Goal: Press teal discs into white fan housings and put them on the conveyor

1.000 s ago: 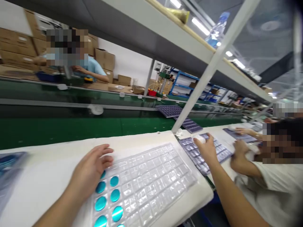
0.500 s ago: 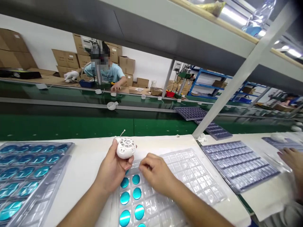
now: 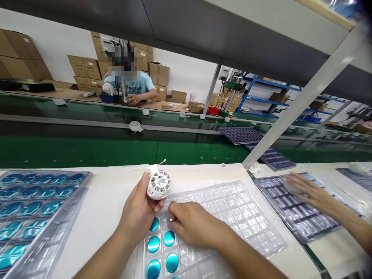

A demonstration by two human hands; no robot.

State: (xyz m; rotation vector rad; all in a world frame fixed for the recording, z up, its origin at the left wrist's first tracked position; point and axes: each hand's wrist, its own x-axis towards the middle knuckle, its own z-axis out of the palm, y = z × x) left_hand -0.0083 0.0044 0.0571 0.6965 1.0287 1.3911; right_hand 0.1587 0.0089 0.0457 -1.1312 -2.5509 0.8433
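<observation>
My left hand (image 3: 139, 209) grips a small white round fan housing (image 3: 159, 185) with a slotted grille. A short wire with a small end sticks up from its top. Just right of it, my right hand (image 3: 188, 223) is closed in a pinch low over a clear plastic tray (image 3: 247, 217). Between thumb and forefinger shows the thin edge of what looks like a teal disc (image 3: 171, 220), mostly hidden by the fingers. Shiny teal discs (image 3: 172, 262) fill the tray's left columns, while its right part has bare pockets.
At left lie stacked trays of teal discs (image 3: 30, 209). On the right, a co-worker's hand (image 3: 310, 192) reaches over a dark-tinted tray (image 3: 308, 221). A slanted white post (image 3: 290, 108) rises beside my tray. Behind runs a green conveyor (image 3: 87, 149); another person sits across it.
My right hand's pinch has closed on a disc that lay flat in the second column. The housing's grille has turned more toward me. The co-worker's hand at right has moved left over the dark tray.
</observation>
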